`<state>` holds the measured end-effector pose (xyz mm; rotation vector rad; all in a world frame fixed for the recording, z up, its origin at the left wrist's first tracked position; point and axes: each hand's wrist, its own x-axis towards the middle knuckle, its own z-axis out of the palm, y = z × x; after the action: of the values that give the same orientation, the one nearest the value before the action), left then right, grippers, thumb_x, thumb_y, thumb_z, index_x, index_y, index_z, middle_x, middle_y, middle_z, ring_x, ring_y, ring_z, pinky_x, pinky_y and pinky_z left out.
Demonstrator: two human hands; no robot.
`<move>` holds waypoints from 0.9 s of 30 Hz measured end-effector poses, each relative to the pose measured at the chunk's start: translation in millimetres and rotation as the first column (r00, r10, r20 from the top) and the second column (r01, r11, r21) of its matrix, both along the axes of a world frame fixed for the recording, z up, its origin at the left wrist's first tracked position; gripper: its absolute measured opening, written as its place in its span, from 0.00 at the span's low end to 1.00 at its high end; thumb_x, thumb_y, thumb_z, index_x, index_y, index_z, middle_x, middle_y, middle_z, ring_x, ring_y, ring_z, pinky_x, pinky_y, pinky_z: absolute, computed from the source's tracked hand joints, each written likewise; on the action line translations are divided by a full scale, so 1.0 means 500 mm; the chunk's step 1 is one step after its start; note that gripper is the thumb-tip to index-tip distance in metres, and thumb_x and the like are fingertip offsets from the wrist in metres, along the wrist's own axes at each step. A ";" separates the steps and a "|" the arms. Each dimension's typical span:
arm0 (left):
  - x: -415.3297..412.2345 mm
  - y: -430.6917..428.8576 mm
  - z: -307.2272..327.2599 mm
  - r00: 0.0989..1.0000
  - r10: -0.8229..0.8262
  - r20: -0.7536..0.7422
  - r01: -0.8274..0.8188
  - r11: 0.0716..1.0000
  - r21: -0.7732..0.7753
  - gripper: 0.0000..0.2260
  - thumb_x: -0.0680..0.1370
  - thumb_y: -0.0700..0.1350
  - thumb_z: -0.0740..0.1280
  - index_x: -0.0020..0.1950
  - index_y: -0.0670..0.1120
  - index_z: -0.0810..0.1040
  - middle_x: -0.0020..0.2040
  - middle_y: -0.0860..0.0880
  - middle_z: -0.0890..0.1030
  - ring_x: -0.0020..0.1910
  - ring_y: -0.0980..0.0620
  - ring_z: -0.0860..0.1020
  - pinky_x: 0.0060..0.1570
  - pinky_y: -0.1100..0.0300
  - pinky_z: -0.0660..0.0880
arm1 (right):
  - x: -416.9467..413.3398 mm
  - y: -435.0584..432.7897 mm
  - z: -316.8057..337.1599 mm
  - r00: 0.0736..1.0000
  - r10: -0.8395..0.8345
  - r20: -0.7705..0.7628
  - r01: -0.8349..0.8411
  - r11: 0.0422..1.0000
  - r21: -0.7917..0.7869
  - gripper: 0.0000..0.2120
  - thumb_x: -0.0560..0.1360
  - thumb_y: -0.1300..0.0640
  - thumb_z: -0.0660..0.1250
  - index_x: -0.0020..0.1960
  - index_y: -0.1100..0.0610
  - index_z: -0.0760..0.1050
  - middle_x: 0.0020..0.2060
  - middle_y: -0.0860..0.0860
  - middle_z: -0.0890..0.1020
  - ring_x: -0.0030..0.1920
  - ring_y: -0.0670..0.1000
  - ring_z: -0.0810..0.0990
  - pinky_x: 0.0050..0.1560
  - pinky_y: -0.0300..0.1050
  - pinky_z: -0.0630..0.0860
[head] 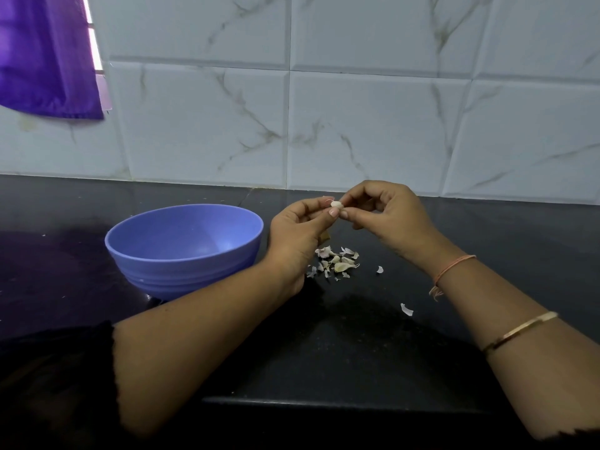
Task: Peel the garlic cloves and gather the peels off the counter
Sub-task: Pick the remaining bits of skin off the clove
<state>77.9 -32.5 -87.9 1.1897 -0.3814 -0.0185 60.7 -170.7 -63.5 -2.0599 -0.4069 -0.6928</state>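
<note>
White peels (336, 263) lying on tabletop (357, 345) just below the hands | left hand (298, 228) and right hand (386, 212) both pinching one garlic clove (336, 204), peeling underway | gathering seemingly not begun

Purple cloth (45, 56) upper left; marbled white tile wall (357, 125) behind.

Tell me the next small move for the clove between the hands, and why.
Probably peel the remaining skin away with the right hand while the left hand steadies the garlic clove. Both hands pinch it above the counter, a bit of skin seems to cling to it, and the peels lie in a pile right below.
</note>
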 end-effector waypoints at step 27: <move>-0.002 0.000 0.001 0.981 0.085 0.174 -0.098 0.993 0.064 0.08 0.71 0.36 0.71 0.45 0.48 0.82 0.34 0.55 0.83 0.37 0.63 0.81 0.39 0.70 0.75 | -0.019 0.017 0.008 0.961 0.193 -0.199 -0.100 0.910 0.401 0.02 0.71 0.66 0.69 0.39 0.64 0.77 0.33 0.56 0.81 0.33 0.50 0.81 0.38 0.41 0.81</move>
<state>77.0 -32.6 -87.4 1.2837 -0.4798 0.1522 51.1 -162.3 -59.3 -1.6871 -0.2600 -0.3922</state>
